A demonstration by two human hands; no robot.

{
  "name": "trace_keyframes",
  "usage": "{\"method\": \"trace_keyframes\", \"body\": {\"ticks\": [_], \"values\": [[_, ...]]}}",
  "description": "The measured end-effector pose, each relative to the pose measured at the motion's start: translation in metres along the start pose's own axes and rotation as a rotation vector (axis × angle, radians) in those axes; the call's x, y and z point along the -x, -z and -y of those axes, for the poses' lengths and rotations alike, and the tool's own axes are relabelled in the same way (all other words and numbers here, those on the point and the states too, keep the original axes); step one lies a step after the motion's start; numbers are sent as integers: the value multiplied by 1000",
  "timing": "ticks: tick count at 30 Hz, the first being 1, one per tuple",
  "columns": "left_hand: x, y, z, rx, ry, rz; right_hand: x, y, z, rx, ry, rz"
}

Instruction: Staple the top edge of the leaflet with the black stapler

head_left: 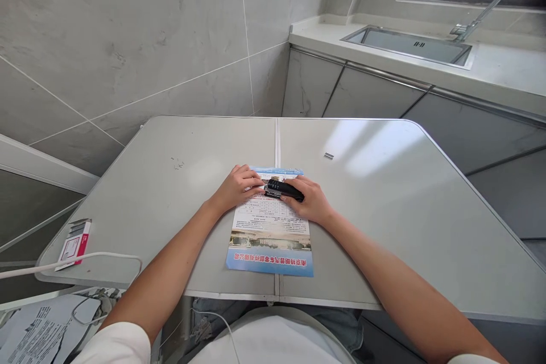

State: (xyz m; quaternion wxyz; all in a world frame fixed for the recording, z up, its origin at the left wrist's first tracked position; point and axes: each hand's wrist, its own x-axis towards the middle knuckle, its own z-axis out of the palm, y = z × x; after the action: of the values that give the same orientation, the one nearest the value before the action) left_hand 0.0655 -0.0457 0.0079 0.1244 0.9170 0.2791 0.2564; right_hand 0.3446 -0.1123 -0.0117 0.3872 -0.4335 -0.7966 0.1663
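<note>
My right hand (310, 200) is wrapped round a black stapler (279, 187), which lies on its side or flat over a printed flyer; which of the two I cannot tell. The fingers of my left hand (239, 186) come together at the stapler's front end, and whatever they pinch is too small to make out. Beneath both hands, the flyer (269, 242) lies flat on the table, its red heading upside down to me, with blue bands at top and bottom.
A short strip of staples (328, 156) lies on the white folding table (384, 227), and loose staples (177, 163) are scattered left. At the left edge sit a red and white box (75, 243) and a white cable (106, 255). A counter with a sink (409, 48) stands behind.
</note>
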Motion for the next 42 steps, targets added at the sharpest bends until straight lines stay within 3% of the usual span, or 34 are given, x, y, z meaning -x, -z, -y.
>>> {"method": "trace_keyframes", "body": {"ticks": [11, 18, 23, 27, 37, 40, 42], "values": [[0, 0, 1, -16, -17, 10, -1, 2, 1, -40, -12, -35], [1, 19, 0, 111, -71, -41, -2, 23, -5, -118, -43, -71], [1, 17, -8, 317, -36, -82, -2, 30, -6, -213, -26, -46], [-3, 12, -19, 377, 28, -41, -2, 26, 5, -292, 48, 17], [-9, 2, -26, 399, -57, 100, -1, 11, 23, -274, 196, 130], [-9, 0, -24, 426, -20, 93, 0, 15, 21, -301, 136, 119], [-9, -2, -20, 366, 40, 51, 0, 22, 17, -286, 17, 64]]}}
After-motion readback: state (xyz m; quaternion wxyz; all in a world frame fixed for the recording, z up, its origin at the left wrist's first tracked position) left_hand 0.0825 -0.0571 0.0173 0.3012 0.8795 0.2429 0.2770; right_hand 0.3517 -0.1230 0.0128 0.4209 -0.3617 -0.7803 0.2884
